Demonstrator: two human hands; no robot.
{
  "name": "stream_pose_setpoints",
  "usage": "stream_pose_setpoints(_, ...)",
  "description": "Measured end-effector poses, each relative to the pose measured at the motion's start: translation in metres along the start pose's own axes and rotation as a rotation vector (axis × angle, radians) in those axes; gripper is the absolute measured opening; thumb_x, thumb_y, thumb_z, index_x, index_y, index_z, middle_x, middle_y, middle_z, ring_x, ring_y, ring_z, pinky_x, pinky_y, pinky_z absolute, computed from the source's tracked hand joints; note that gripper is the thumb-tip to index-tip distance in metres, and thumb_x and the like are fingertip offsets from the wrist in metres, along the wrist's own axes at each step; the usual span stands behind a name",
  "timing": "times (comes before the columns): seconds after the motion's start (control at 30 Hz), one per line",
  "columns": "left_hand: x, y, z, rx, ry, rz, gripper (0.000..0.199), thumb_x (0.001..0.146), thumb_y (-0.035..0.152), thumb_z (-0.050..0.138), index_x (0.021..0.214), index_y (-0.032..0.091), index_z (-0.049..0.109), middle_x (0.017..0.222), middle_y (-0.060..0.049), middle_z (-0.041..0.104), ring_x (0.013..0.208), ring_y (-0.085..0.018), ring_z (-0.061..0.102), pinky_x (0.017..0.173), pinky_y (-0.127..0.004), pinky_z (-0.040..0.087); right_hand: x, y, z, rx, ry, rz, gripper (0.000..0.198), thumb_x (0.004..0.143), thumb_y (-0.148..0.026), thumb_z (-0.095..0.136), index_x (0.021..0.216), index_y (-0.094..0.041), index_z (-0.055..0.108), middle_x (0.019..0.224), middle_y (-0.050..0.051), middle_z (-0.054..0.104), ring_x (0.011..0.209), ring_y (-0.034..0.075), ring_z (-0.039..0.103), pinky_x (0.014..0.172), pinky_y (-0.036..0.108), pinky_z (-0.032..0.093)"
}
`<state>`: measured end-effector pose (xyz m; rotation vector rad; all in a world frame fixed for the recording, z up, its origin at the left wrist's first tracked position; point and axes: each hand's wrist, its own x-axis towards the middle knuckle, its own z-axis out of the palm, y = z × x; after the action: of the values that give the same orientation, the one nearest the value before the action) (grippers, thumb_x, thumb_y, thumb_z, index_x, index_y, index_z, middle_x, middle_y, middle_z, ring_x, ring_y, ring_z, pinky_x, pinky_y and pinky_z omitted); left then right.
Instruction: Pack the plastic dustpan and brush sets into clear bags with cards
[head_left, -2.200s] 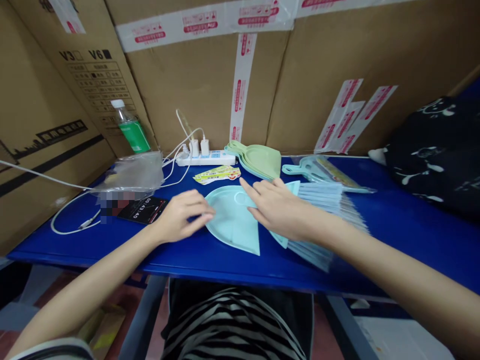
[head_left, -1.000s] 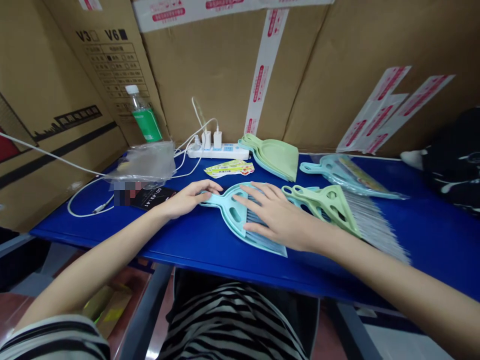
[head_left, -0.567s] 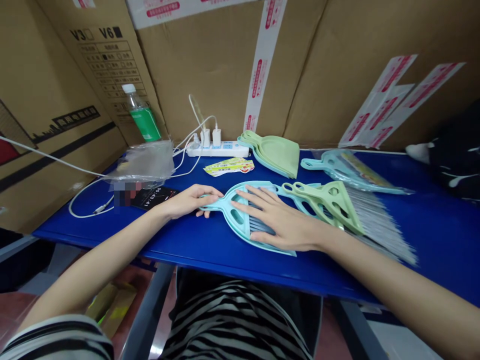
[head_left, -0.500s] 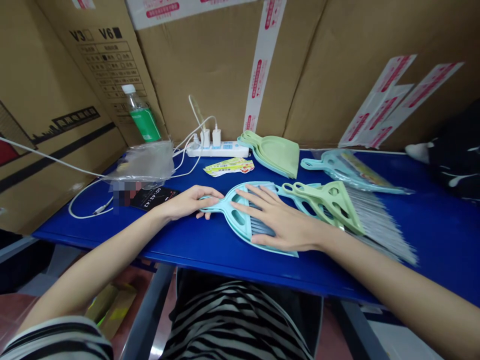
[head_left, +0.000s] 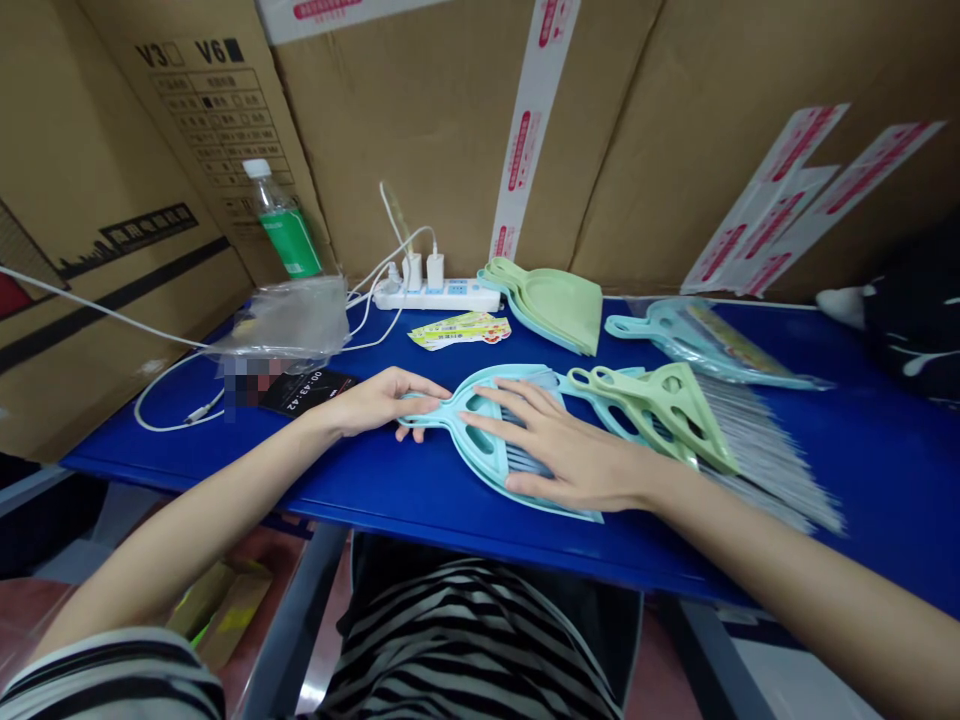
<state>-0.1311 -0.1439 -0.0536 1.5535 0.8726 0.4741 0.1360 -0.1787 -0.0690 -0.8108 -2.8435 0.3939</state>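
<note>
A light-blue dustpan (head_left: 480,475) lies on the blue table in front of me, with a light-blue brush (head_left: 484,438) nested in it, its grey-blue bristles partly covered. My left hand (head_left: 390,402) is closed around the handle end, thumb on top and fingertips below. Spread flat over the brush, my right hand (head_left: 566,450) presses on it with its fingers apart. Just right of that hand, green brushes (head_left: 675,410) with pale grey bristles are piled over a blue one.
Behind stand stacked green and blue dustpans (head_left: 559,300) and a bagged blue dustpan set (head_left: 690,340). A power strip (head_left: 450,296), paper packets (head_left: 461,330), a phone (head_left: 307,390), a plastic bag (head_left: 292,320) and a bottle (head_left: 289,235) lie farther back and left. Cardboard (head_left: 450,130) walls the rear edge.
The view has shifted slightly. Both hands keep nearly the same places on the dustpan and brush; nothing else has visibly moved.
</note>
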Motion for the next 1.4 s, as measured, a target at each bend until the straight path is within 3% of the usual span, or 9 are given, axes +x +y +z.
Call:
stream_pose_setpoints(0.4,0.000,-0.002,-0.002,0.096,0.007,0.034,0.054,0.076,0.047,0.077,0.113,0.010,0.068,0.056,0.004,0.061,0.046,-0.007,0.052,0.041,-0.017,0.035,0.003,-0.001,0.002,-0.059,-0.016,-0.004,0.068,0.098,-0.059,0.036,0.157,-0.024,0.032,0.162,0.021,0.026,0.150,0.040,0.016,0.112,0.070,0.021)
stream_pose_setpoints(0.6,-0.005,0.004,-0.006,0.231,0.018,0.037,0.051,0.082,0.050,0.069,0.116,0.012,0.068,0.073,-0.002,0.067,0.052,-0.008,0.055,0.045,-0.018,0.037,0.002,0.003,0.000,-0.150,0.070,0.002,0.064,0.099,-0.057,0.034,0.155,-0.025,0.036,0.158,0.017,0.037,0.147,0.037,0.027,0.111,0.064,0.030)
stream_pose_setpoints(0.7,-0.008,0.004,-0.011,0.329,0.032,0.059,0.049,0.086,0.049,0.063,0.118,0.012,0.068,0.084,-0.006,0.071,0.060,-0.011,0.059,0.053,-0.020,0.043,-0.002,0.011,-0.006,-0.310,0.191,0.093,0.052,0.101,-0.042,0.034,0.148,-0.023,0.047,0.144,0.016,0.054,0.138,0.035,0.041,0.106,0.060,0.038)
stream_pose_setpoints(0.8,-0.009,0.005,-0.015,0.456,0.078,0.106,0.038,0.087,0.043,0.060,0.112,0.016,0.071,0.101,-0.008,0.074,0.083,-0.018,0.065,0.075,-0.027,0.051,-0.010,0.019,-0.016,-0.496,0.283,0.214,0.045,0.097,-0.025,0.039,0.137,-0.021,0.059,0.127,0.016,0.065,0.123,0.035,0.053,0.098,0.056,0.044)
stream_pose_setpoints(0.9,-0.009,0.005,-0.017,0.522,0.092,0.134,0.034,0.088,0.040,0.058,0.109,0.018,0.072,0.112,-0.007,0.074,0.100,-0.022,0.065,0.092,-0.033,0.048,-0.016,0.025,-0.024,-0.609,0.279,0.356,0.041,0.091,-0.020,0.044,0.124,-0.017,0.068,0.113,0.017,0.070,0.105,0.033,0.061,0.087,0.048,0.047)
stream_pose_setpoints(1.03,-0.010,0.007,-0.019,0.520,0.041,0.135,0.035,0.090,0.040,0.056,0.112,0.017,0.071,0.115,-0.008,0.073,0.103,-0.023,0.065,0.095,-0.033,0.047,-0.014,0.025,-0.032,-0.587,0.133,0.470,0.036,0.088,-0.015,0.047,0.113,-0.018,0.072,0.097,0.014,0.073,0.091,0.028,0.067,0.077,0.038,0.046)
stream_pose_setpoints(1.2,-0.013,0.008,-0.020,0.557,-0.027,0.162,0.034,0.092,0.038,0.054,0.113,0.018,0.070,0.111,-0.007,0.074,0.101,-0.020,0.065,0.094,-0.031,0.047,-0.004,0.018,-0.042,-0.527,0.023,0.619,0.037,0.089,-0.012,0.048,0.118,-0.016,0.070,0.107,0.015,0.073,0.099,0.029,0.068,0.079,0.038,0.045)
stream_pose_setpoints(1.3,-0.015,0.007,-0.020,0.588,-0.013,0.170,0.034,0.093,0.040,0.053,0.114,0.019,0.070,0.111,-0.007,0.074,0.101,-0.021,0.065,0.094,-0.030,0.047,-0.001,0.020,-0.044,-0.512,0.021,0.678,0.036,0.089,-0.012,0.050,0.119,-0.015,0.070,0.111,0.015,0.073,0.104,0.031,0.066,0.082,0.039,0.044)
stream_pose_setpoints(1.4,-0.015,0.006,-0.018,0.623,0.007,0.172,0.036,0.093,0.039,0.051,0.116,0.019,0.069,0.113,-0.007,0.073,0.102,-0.021,0.065,0.095,-0.031,0.047,-0.002,0.029,-0.039,-0.562,0.086,0.635,0.035,0.088,-0.014,0.052,0.118,-0.016,0.070,0.107,0.016,0.072,0.102,0.031,0.064,0.081,0.040,0.043)
